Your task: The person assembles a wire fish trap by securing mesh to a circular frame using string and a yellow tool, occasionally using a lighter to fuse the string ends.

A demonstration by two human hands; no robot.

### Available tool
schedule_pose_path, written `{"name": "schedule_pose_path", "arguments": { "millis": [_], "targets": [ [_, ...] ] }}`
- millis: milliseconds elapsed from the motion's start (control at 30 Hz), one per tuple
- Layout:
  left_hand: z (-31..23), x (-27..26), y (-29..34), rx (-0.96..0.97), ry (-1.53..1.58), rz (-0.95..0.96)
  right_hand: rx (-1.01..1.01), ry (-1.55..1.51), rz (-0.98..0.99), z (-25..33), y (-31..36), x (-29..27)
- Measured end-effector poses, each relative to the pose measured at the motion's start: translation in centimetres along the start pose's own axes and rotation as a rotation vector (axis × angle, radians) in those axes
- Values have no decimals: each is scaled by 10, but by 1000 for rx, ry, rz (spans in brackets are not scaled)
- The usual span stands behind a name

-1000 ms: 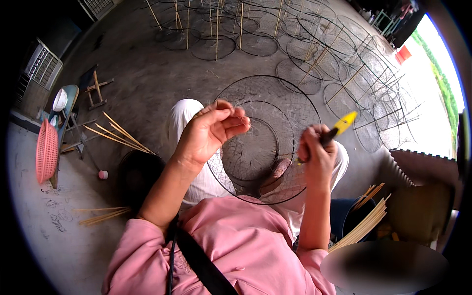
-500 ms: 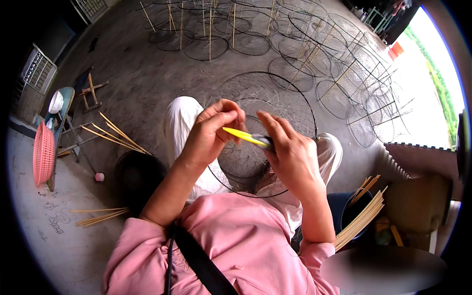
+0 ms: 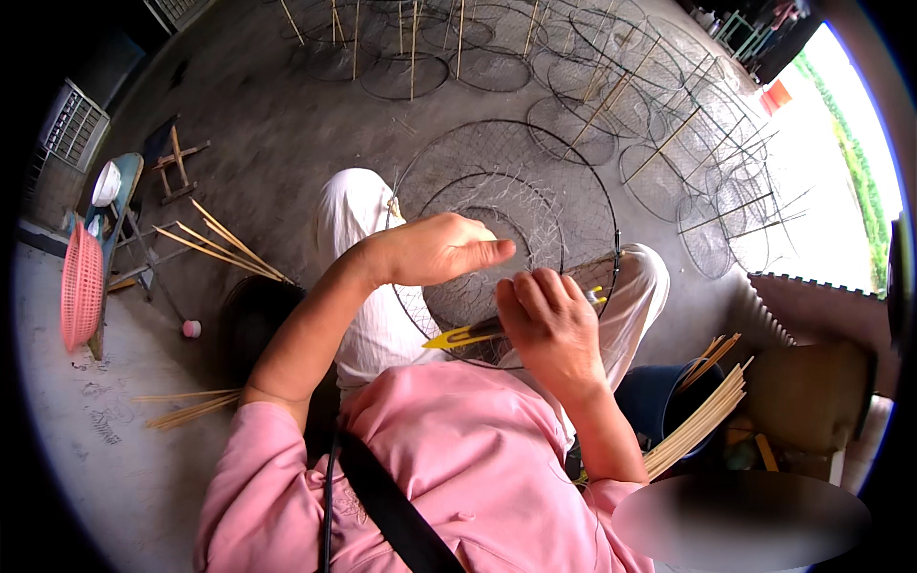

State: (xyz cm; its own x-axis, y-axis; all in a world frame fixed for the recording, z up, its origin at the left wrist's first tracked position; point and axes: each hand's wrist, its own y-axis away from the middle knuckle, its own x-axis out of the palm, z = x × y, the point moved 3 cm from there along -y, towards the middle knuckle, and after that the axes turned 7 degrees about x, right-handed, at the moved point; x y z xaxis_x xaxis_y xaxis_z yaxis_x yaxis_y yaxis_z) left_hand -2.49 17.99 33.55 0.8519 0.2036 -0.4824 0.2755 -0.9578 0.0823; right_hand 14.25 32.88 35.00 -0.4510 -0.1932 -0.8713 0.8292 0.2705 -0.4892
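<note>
My right hand [image 3: 549, 325] is closed around a yellow netting needle [image 3: 460, 336] wound with dark twine. The needle's pointed end aims left, and its other end shows beyond my knuckles. Higher and to the left, my left hand [image 3: 444, 250] is closed, thumb lying along the top; what it pinches, if anything, is too fine or hidden to make out. Under both hands a round net trap [image 3: 587, 172] with dark hoops and thin mesh rests across my lap between my knees. Pale loose strands [image 3: 535, 205] show on its inner mesh.
Several hoop nets with sticks [image 3: 611, 105] spread over the far floor. At right, a dark blue bucket [image 3: 650, 401] stands by a bundle of thin sticks [image 3: 702, 420]. Left are a pink basket [image 3: 82, 286], a folding stool [image 3: 175, 162] and more sticks [image 3: 224, 244].
My right hand has come down toward my lap and the needle now lies lower. My left hand has turned over, its back now upward. The net's hoops show more openly.
</note>
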Motion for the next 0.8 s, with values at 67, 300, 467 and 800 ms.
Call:
{"name": "schedule_pose_path", "arguments": {
  "millis": [67,300,467,800],
  "targets": [
    [-2,15,-3,133,-139,-75,-18,0,20,12,-1,20],
    [23,12,-25,-5,561,-551,9,24,244,46,23,83],
    [43,39,-14,95,1696,-344,305,-498,99,19,24,14],
    [45,71,-12,81,1477,-290,958,-466,225,-20,63,-9]
  ]
}}
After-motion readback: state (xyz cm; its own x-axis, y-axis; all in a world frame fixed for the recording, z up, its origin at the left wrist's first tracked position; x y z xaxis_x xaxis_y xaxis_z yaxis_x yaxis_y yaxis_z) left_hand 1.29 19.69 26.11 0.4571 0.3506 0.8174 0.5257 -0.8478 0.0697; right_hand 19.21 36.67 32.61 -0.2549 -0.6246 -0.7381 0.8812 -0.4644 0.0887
